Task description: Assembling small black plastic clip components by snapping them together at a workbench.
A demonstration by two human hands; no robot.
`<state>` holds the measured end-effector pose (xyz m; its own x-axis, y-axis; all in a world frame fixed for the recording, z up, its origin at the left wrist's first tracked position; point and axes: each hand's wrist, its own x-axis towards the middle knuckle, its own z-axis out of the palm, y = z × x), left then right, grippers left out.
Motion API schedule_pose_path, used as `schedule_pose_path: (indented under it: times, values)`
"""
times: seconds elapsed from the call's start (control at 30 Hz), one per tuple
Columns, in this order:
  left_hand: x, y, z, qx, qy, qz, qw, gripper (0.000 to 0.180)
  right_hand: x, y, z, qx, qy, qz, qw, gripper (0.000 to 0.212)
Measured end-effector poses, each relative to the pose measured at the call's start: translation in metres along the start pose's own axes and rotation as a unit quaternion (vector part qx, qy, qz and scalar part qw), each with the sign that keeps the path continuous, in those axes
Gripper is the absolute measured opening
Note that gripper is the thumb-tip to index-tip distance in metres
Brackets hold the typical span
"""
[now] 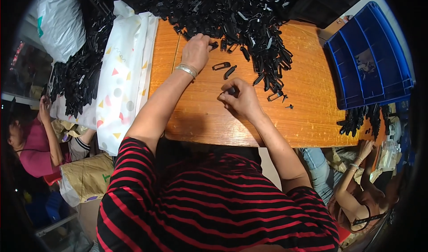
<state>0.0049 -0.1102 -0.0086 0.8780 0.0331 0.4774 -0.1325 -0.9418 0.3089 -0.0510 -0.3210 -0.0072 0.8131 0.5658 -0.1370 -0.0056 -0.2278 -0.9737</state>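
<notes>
A big heap of small black plastic parts covers the far part of the wooden table. At its near edge my left hand, with a silver bracelet on the wrist, has its fingers curled on a small black plastic part. Nearer to me, my right hand pinches a dark plastic piece between thumb and forefinger; most of it is hidden. Between my hands lie a black open frame and a black curved clip.
A blue plastic crate stands tilted at the right edge. White patterned sheeting lines the left edge, with another black heap and a white bag beyond. One person sits at left, another at right.
</notes>
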Motion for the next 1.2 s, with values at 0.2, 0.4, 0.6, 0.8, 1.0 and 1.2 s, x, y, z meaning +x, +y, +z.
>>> schedule_pose_path:
  times: [0.2, 0.4, 0.6, 0.8, 1.0, 1.2]
  values:
    - [-0.011, -0.003, -0.021, 0.019, -0.103, -0.109, 0.988, 0.017, -0.008, 0.001, -0.012, -0.32, 0.1, -0.2, 0.921, 0.021]
    - [-0.022, 0.004, -0.031, 0.005, -0.089, -0.06, 0.994, 0.023, -0.012, -0.001, -0.022, -0.386, 0.07, -0.197, 0.898, 0.024]
    - [-0.03, 0.004, -0.022, -0.11, -0.075, -0.074, 0.988, 0.025, -0.009, -0.011, -0.016, -0.398, 0.085, -0.184, 0.895, 0.018]
    - [-0.05, 0.043, -0.047, -0.602, -0.103, -0.238, 0.756, 0.028, 0.006, -0.023, -0.007, -0.197, 0.207, -0.217, 0.933, 0.019]
    - [-0.058, 0.053, -0.06, -0.633, -0.093, -0.21, 0.739, 0.03, 0.011, -0.032, 0.005, -0.114, 0.225, -0.242, 0.937, 0.019]
    - [-0.065, 0.055, -0.062, -0.623, -0.082, -0.216, 0.747, 0.029, 0.008, -0.039, 0.006, -0.167, 0.213, -0.261, 0.927, 0.02]
